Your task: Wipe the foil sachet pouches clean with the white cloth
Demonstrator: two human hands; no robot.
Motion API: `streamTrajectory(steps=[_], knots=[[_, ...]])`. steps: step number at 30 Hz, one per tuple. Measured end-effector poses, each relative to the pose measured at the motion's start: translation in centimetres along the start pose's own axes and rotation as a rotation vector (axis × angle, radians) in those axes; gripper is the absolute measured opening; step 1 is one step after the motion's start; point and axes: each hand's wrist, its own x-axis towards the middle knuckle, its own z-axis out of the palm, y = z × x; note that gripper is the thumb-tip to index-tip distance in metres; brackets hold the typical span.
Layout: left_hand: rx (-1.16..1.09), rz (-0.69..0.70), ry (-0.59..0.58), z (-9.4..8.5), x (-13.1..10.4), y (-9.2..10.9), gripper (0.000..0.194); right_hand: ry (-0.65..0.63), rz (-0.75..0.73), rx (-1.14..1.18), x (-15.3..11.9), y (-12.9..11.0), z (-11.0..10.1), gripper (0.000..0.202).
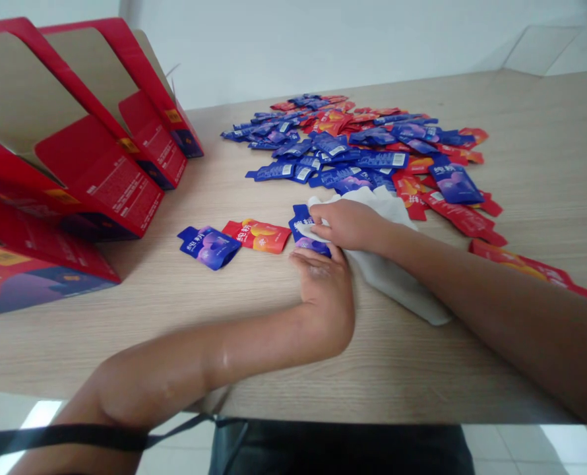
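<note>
A blue sachet (300, 214) with purple fruit print lies on the table, partly covered by my hands. My left hand (323, 277) holds its lower edge down against the tabletop. Bunched in my right hand (345, 224) is a white cloth (397, 277), and a fold of it presses on the sachet's face under my fingertips. The rest of the cloth spreads under my right wrist. To the left lie an orange-red sachet (264, 236) and another blue sachet (210, 248), overlapping slightly.
Beyond my hands spreads a loose pile of blue and red sachets (333, 145). Several red sachets (531, 264) trail off to the right. Open red cartons (120, 178) stand in a row at the left. A white wall (353, 46) borders the table (254, 389) at the back.
</note>
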Motion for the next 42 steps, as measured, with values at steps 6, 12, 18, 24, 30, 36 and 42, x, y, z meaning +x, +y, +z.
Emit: streamTrajectory(steps=[6,12,18,24,30,36,42], knots=[[0.013,0.022,-0.019,-0.3,-0.2,-0.2,0.052,0.072,0.088,-0.06,0.0,0.7,0.3,0.027],[-0.054,-0.002,0.019,-0.4,-0.3,-0.2,0.049,0.152,-0.014,0.03,-0.7,-0.7,-0.5,0.027],[-0.034,0.027,0.008,-0.2,-0.1,-0.1,0.048,0.008,-0.054,0.036,-0.5,-1.0,-0.3,0.023],[-0.043,-0.007,0.005,0.1,-0.1,0.1,0.052,0.009,0.027,-0.032,0.0,0.2,0.0,0.026],[-0.006,0.006,0.014,0.2,-0.2,0.0,0.053,0.021,0.116,-0.091,0.1,1.0,0.1,0.026],[0.029,0.002,-0.004,0.3,0.1,0.1,0.054,0.139,0.071,-0.072,-0.6,0.3,-0.5,0.028],[0.005,0.028,-0.016,-0.1,0.1,0.0,0.047,-0.026,-0.087,0.018,-0.7,-1.0,-0.7,0.024]])
